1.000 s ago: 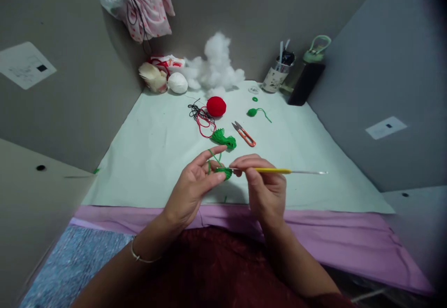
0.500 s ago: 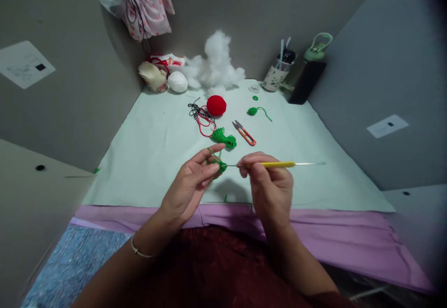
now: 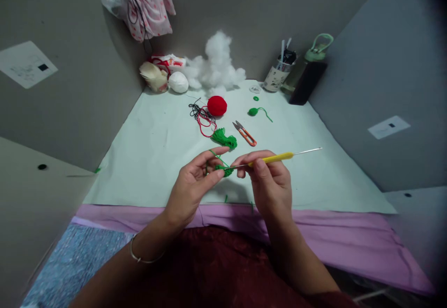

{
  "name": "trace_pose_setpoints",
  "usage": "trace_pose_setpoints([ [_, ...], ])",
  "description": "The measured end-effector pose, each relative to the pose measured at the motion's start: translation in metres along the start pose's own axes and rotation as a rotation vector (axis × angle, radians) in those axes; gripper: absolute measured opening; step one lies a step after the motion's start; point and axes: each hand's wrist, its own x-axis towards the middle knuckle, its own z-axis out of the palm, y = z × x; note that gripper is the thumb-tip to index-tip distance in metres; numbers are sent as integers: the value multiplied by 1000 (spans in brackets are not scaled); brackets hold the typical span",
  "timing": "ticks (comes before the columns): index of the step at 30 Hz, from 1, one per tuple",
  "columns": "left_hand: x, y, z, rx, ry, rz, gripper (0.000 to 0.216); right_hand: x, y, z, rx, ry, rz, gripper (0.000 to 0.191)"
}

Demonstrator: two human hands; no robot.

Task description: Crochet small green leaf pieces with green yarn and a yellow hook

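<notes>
Between the thumb and fingers of my left hand (image 3: 192,182) is a small green crochet piece (image 3: 228,172), with green yarn running over the raised index finger. My right hand (image 3: 270,182) grips a crochet hook (image 3: 275,157) with a yellow handle. The hook's left metal end reaches the green piece; its other end points up to the right. Whether the tip is inside a stitch I cannot make out. Just beyond my hands lies a green yarn skein (image 3: 224,138).
Orange thread snips (image 3: 246,133), a red yarn ball (image 3: 217,106) and dark cord (image 3: 200,111) lie past the skein. A small green crocheted piece (image 3: 253,111) is further right. White stuffing (image 3: 220,61), a cup of pens (image 3: 275,76) and a bottle (image 3: 316,54) stand at the back.
The hook has tilted, its right end now higher. The green piece has shifted slightly right and down, and the yarn from my left index finger shows more clearly.
</notes>
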Motion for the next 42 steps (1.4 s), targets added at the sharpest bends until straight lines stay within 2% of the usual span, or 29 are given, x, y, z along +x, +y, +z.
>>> trace_pose_setpoints([
  [5,-1,0,-2,86,40,41,36,-6,-8,0,-185,-22,-123,18],
  [9,-2,-2,3,143,101,84,37,-11,-6,0,-452,-100,-386,25],
  [12,-2,-2,8,36,129,74,46,-15,2,-1,-741,-128,-634,31],
  [14,-1,0,9,-130,84,-36,54,-16,6,0,-830,-112,-735,35],
  [16,1,3,7,-283,29,-188,57,-15,6,1,-735,-64,-699,32],
  [18,4,6,4,-361,16,-270,55,-12,5,2,-518,44,-546,26],
  [20,5,8,1,-369,43,-244,54,-8,3,4,-291,109,-378,22],
  [24,2,8,4,-295,46,-168,55,0,5,5,-73,28,-171,17],
  [30,0,4,5,-209,12,-134,51,-2,7,4,-112,-14,-94,18],
  [37,0,2,3,-176,19,-109,43,-2,2,1,-31,-35,-34,19],
  [42,-1,1,2,-105,53,-36,44,-8,-4,1,-102,-33,-104,19],
])
